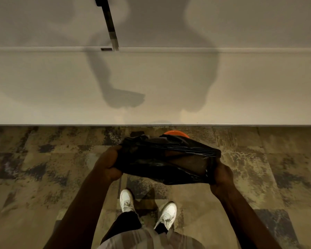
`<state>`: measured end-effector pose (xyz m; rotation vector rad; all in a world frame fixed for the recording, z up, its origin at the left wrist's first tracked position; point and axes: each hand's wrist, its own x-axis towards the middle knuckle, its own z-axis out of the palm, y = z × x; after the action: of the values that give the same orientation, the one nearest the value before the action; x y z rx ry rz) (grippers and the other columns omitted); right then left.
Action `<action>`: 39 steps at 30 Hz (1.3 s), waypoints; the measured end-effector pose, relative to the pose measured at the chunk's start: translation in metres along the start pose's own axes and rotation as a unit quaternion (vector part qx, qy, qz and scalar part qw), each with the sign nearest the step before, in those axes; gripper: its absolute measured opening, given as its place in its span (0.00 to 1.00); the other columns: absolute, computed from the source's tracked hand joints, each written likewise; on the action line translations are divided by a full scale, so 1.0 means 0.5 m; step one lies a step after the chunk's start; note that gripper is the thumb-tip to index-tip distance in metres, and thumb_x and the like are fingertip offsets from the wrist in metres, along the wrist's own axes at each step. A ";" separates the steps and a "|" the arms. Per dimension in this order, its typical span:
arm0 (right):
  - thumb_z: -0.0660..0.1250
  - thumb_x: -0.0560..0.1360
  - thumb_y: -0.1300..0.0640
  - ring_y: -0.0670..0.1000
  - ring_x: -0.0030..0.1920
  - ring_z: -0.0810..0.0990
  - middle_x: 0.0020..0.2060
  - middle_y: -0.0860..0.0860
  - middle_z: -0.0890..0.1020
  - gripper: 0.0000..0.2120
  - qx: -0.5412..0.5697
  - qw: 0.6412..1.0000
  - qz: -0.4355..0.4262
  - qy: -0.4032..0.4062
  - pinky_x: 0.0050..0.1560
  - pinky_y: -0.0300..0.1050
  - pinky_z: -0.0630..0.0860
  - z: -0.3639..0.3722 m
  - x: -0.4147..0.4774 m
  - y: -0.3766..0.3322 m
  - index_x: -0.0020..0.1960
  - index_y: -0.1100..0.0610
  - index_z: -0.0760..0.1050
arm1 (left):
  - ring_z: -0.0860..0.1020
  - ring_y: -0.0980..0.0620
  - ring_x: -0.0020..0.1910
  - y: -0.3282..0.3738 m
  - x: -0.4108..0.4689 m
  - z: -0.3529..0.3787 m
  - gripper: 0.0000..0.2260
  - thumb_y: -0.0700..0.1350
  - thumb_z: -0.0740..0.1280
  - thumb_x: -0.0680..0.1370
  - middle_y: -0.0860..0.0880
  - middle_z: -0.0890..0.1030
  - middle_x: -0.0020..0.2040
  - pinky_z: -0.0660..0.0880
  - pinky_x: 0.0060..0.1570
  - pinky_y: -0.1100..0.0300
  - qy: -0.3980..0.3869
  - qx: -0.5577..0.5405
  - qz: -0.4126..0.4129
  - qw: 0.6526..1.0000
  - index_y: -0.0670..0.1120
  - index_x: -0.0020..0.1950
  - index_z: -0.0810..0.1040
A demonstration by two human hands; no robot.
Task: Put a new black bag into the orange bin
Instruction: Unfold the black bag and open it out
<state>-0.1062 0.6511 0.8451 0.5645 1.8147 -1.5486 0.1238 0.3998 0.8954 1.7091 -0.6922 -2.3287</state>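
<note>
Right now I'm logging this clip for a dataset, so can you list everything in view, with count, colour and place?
black bag: one, black, stretched open between both hands, above the bin
orange bin: one, orange, on the floor by the wall, only a sliver of rim visible behind the bag
floor: one, mottled brown and dark patches, lower half
wall: one, off-white with a ledge, upper half
dark bar: one, dark, hanging at top centre
shoes: two, white, on the floor below the bag
left hand: one, gripping the bag's left edge
right hand: one, gripping the bag's right edge
</note>
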 end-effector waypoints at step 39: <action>0.64 0.79 0.45 0.60 0.41 0.88 0.45 0.61 0.88 0.24 -0.513 0.646 -0.546 -0.145 0.39 0.48 0.83 0.025 0.042 -0.054 0.60 0.65 0.83 | 0.78 0.52 0.36 -0.030 0.052 0.015 0.16 0.39 0.61 0.85 0.44 0.81 0.38 0.73 0.42 0.53 0.109 0.309 0.335 0.884 0.47 0.40 0.82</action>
<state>-0.1365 0.6312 0.8475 -1.4740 2.4274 -0.7160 0.1104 0.4046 0.8679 1.5229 -1.7722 -1.4863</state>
